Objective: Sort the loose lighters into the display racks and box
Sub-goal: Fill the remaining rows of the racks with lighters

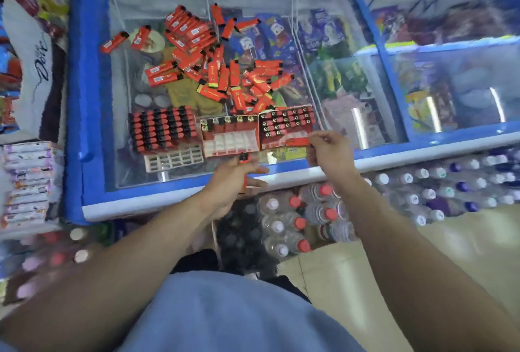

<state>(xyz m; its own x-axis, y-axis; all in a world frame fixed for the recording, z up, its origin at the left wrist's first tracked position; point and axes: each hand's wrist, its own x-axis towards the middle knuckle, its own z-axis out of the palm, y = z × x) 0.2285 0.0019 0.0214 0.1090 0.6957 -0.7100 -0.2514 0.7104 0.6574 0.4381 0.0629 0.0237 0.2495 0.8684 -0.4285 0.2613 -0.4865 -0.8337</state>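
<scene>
Several loose red lighters [213, 67] lie scattered on the glass lid of a blue chest freezer [90, 98]. Near the front edge stand a full rack of black-topped lighters [163, 129], a partly filled white rack [230, 137] and a partly filled box [287, 126]. My left hand [233, 182] holds a red lighter [244, 158] just in front of the white rack. My right hand [329, 151] pinches another red lighter [298, 142] at the near edge of the box.
An empty white grid rack [174, 158] lies in front of the full rack. Packs of bottled water [295, 222] sit on the floor below the freezer. Stacked packets [25, 182] stand at the left. Frozen goods show through the glass.
</scene>
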